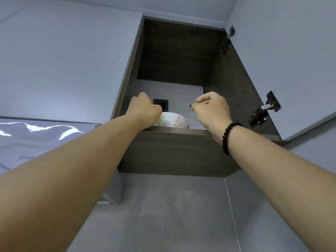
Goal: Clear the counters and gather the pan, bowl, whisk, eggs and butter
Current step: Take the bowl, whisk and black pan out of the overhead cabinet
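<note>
I look up into an open wall cabinet. A white bowl with a green and pink flower pattern stands on its shelf, only its upper part showing above the shelf's front edge. My left hand reaches in at the bowl's left rim with its fingers curled over it; the fingertips are hidden. My right hand, with a dark bead bracelet on the wrist, hovers to the right of the bowl, its fingers curled in. A tiny dark thing shows at its fingertips, too small to identify. Pan, whisk, eggs and butter are out of view.
A black wall socket sits on the cabinet's back wall behind my left hand. The cabinet door stands open to the right, with metal hinges on its inner side. A closed grey door is to the left.
</note>
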The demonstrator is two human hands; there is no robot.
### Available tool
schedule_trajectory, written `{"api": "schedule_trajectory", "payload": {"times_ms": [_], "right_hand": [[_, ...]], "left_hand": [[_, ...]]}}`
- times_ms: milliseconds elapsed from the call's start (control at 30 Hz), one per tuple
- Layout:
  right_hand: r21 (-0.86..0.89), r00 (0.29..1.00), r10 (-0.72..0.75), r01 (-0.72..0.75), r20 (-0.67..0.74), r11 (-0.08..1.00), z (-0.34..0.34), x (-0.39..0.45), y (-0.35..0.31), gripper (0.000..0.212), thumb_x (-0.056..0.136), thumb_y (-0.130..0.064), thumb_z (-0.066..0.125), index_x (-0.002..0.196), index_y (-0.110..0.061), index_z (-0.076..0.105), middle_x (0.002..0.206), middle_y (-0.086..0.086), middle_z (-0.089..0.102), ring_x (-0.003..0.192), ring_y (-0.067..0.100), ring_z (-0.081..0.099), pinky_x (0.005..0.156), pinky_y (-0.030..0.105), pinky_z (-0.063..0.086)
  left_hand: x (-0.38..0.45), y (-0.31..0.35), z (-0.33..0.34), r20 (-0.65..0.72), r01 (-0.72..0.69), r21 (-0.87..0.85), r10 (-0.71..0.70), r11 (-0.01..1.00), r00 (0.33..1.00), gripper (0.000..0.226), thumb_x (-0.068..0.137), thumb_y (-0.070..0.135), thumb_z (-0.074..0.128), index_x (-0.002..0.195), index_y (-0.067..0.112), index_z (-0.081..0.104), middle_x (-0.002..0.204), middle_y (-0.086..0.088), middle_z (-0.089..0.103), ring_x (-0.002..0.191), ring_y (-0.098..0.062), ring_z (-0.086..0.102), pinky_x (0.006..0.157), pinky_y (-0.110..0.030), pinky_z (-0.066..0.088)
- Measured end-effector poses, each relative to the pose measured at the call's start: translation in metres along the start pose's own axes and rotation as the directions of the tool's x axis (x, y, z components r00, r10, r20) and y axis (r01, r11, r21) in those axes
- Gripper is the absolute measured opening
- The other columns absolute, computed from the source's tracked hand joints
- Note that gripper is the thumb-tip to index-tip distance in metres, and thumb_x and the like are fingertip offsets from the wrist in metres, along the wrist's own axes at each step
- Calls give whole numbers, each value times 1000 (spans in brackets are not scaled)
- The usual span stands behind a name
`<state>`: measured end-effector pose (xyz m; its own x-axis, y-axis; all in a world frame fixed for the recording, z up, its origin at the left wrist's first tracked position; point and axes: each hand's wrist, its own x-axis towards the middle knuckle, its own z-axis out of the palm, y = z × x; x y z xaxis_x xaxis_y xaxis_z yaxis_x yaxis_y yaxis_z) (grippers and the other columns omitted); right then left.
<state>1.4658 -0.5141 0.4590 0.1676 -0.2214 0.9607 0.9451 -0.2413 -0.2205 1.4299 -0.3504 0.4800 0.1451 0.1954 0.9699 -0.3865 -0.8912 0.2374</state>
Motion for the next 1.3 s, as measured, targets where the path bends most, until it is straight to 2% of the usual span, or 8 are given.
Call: {"api": "schedule_trajectory", "payload": {"times_ms": [133, 233, 367, 467, 633, 800, 1033, 1300], "right_hand": [[-177, 947, 119, -68, 298, 982, 31, 25, -6, 32, 81, -35, 65, 92, -5, 65, 106, 8, 66, 96, 23, 57, 83, 41, 53], [-206, 856, 227, -145, 465, 968, 42, 23, -14, 60, 80, -45, 68, 129, -13, 53, 131, 7, 53, 98, 20, 48, 78, 32, 41], [-302, 754, 322, -170, 573, 938, 43, 20, -17, 68, 84, -37, 68, 141, -12, 40, 145, 11, 42, 113, 23, 47, 82, 27, 37], [-245, 779, 315, -212, 542, 946, 42, 22, -12, 64, 82, -28, 72, 136, -7, 44, 140, 10, 47, 93, 19, 46, 76, 25, 41], [-73, 866, 288, -283, 408, 956, 43, 27, -3, 71, 69, -31, 83, 126, -4, 51, 120, 9, 57, 98, 22, 54, 76, 32, 45], [201, 910, 242, -320, 336, 926, 40, 28, -1, 61, 64, -39, 85, 110, -8, 60, 105, 5, 64, 89, 19, 62, 69, 33, 56], [242, 895, 119, -242, 430, 940, 39, 21, -7, 47, 61, -43, 86, 88, -12, 64, 91, 4, 71, 84, 19, 70, 74, 38, 60], [353, 915, -60, -93, 399, 931, 39, 23, -2, 43, 63, -46, 83, 86, -18, 60, 105, 9, 69, 97, 25, 67, 79, 44, 59]], "left_hand": [[6, -5, -3, 11, 51, -25, -51, 998, 999, 23, 90, 17, 53, 104, 1, 61, 79, -7, 51, 68, -17, 52, 58, -29, 44], [7, -3, -5, 68, 88, -13, -87, 996, 994, 17, 91, 19, 54, 95, 3, 61, 75, -7, 48, 68, -18, 52, 60, -29, 44], [4, 3, -11, 175, 187, -37, -178, 982, 968, 17, 90, 16, 59, 105, 11, 57, 94, -8, 55, 79, -19, 52, 63, -27, 43], [2, 9, -15, 287, 257, 9, -248, 966, 925, 37, 85, 15, 66, 120, 12, 52, 109, -10, 52, 88, -23, 55, 70, -33, 47], [3, 10, -19, 391, 285, 56, -284, 957, 876, 63, 78, 14, 75, 134, 13, 47, 116, -12, 56, 90, -28, 62, 83, -40, 56], [0, 10, -19, 400, 268, -65, -221, 961, 889, 112, 68, 18, 85, 150, 32, 11, 125, -9, 41, 101, -30, 55, 79, -39, 51], [5, 3, -11, 273, 162, -203, -103, 966, 956, 130, 63, 31, 89, 149, 34, -7, 143, -6, 32, 126, -28, 40, 111, -43, 36], [6, -5, -8, 56, 46, -170, -37, 984, 998, 117, 57, 47, 89, 139, 25, 9, 130, -4, 40, 116, -21, 47, 90, -33, 47]]}}
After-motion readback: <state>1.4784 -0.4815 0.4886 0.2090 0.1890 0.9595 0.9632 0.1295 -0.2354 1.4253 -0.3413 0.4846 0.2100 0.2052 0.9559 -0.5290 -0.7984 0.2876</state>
